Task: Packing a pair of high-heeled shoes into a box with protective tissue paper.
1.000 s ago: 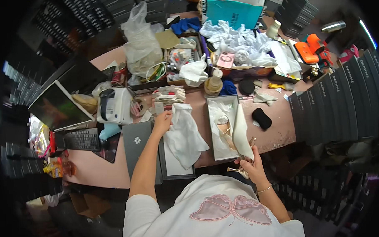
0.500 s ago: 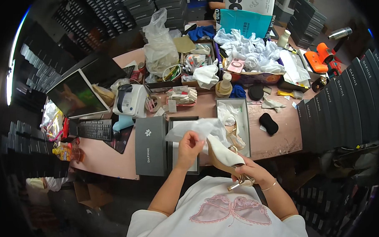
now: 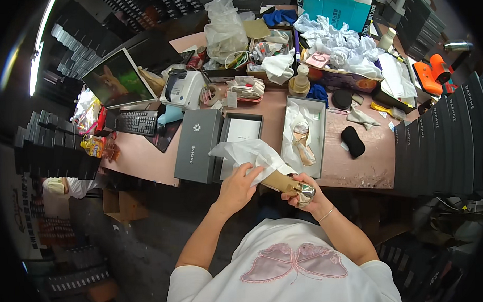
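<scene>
We find our left hand (image 3: 239,184) pinching white tissue paper (image 3: 252,154), right hand (image 3: 304,194) gripping a tan shoe (image 3: 283,182) off the surface's (image 3: 358,168) near edge

Tan shoe (image 3: 284,182) with shiny metallic end, tilted, half-wrapped in crumpled white tissue paper (image 3: 249,153), held off the worktop edge.

shoe (image 3: 283,182): mostly under tissue paper (image 3: 252,154) | heel: inside right hand (image 3: 304,193)
</scene>
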Motion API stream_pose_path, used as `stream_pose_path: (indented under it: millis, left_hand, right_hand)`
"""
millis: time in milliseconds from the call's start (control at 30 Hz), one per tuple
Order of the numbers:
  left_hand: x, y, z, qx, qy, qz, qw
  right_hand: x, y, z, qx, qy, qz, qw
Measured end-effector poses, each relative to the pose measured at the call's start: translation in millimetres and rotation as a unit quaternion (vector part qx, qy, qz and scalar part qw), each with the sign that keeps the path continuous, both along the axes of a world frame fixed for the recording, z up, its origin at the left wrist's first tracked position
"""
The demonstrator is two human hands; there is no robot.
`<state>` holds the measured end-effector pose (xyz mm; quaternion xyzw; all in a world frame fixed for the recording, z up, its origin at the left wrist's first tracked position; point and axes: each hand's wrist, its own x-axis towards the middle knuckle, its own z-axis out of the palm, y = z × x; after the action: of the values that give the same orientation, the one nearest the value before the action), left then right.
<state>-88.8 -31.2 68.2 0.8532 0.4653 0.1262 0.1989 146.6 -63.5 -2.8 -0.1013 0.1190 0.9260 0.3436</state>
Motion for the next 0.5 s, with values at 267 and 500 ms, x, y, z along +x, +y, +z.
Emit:
stream_pose_path:
  millis: [267,500]
  left_hand:
    - [54.9,-9.1,11.7,0.001,-0.091,0.111,0.990]
    - [90.2,-13.1,27.9,0.004,-0.207,-0.020,0.978]
  right_hand:
    - [23.3,-24.0,5.8,0.075,-0.080,0.027,0.994]
    - [26.4,-32.2,31.0,0.389,-0.492,0.001,0.779]
